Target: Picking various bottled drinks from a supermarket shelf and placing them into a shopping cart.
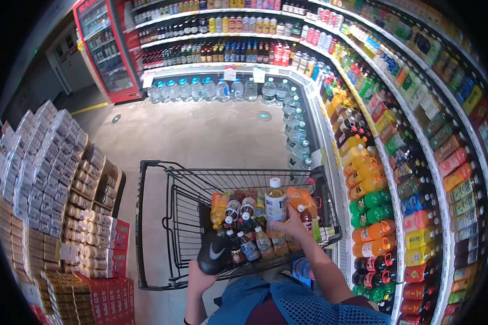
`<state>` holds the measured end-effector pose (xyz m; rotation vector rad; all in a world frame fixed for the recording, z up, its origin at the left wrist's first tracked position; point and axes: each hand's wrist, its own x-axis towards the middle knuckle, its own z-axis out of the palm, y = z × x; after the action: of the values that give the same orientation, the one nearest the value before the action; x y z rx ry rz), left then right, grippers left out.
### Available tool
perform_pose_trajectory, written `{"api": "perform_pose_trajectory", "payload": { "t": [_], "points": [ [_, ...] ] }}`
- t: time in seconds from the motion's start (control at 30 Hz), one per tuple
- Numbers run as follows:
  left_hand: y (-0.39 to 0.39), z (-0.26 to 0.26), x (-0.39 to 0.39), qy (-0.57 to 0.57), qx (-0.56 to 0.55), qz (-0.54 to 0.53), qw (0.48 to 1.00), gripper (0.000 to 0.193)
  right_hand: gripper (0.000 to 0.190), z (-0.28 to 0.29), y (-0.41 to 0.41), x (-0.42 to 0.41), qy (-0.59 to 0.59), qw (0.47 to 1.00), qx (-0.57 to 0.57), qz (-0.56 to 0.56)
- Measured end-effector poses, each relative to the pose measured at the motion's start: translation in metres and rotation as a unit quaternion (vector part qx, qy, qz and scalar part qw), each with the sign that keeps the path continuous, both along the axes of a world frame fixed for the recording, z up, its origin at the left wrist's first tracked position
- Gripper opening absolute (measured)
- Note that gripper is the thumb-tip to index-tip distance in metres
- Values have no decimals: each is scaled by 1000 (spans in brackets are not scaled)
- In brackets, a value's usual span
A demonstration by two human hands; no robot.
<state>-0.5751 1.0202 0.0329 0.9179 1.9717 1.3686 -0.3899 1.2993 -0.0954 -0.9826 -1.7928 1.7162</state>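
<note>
My right hand (292,222) is around the lower part of a clear plastic bottle (275,205) with a white cap and a pale label. The bottle stands upright over the goods in a black wire shopping cart (187,239). My left hand (202,277) is at the cart's near side, on a rounded black item (214,252) bearing a Nike swoosh; the item hides most of the fingers, and its kind is unclear. Several drink bottles (250,248) lie in the cart below the right hand. Orange drink bottles (301,197) are at its right end.
Refrigerated shelves of drinks (384,154) curve along the right and back. Large water bottles (195,90) line their foot. At left are stacked can packs (51,162) and red boxes (112,298). A red-framed drinks fridge (113,87) stands at back left. Tiled floor (203,134) lies beyond the cart.
</note>
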Motion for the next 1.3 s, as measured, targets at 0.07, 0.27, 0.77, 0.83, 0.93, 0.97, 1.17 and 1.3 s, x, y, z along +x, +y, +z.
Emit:
{"api": "perform_pose_trajectory", "payload": {
  "t": [0.07,0.27,0.77,0.83,0.93,0.97,1.17,1.3],
  "points": [
    [-21,-14,-12,-5,-21,38,999,26,76,2,13,-26,-72,967,245,-19],
    [-51,-43,-22,-56,-37,140,988,32,65,-39,70,-70,-208,877,396,174],
    [-8,-42,0,-24,-123,66,990,39,52,-134,94,-63,-269,899,314,147],
    [2,-47,-1,-28,-125,32,991,38,57,-115,88,-60,-264,907,298,141],
    [29,-44,8,-33,-84,-18,996,36,50,-65,88,-26,-174,935,304,62],
    [47,-43,17,-40,-45,-32,998,36,50,-56,100,8,-191,931,310,30],
    [103,-31,70,-13,-32,-147,989,38,40,59,123,202,-142,899,337,-241],
    [131,-46,115,-30,-55,-225,972,29,41,149,129,366,-223,648,528,-501]
  ]
}}
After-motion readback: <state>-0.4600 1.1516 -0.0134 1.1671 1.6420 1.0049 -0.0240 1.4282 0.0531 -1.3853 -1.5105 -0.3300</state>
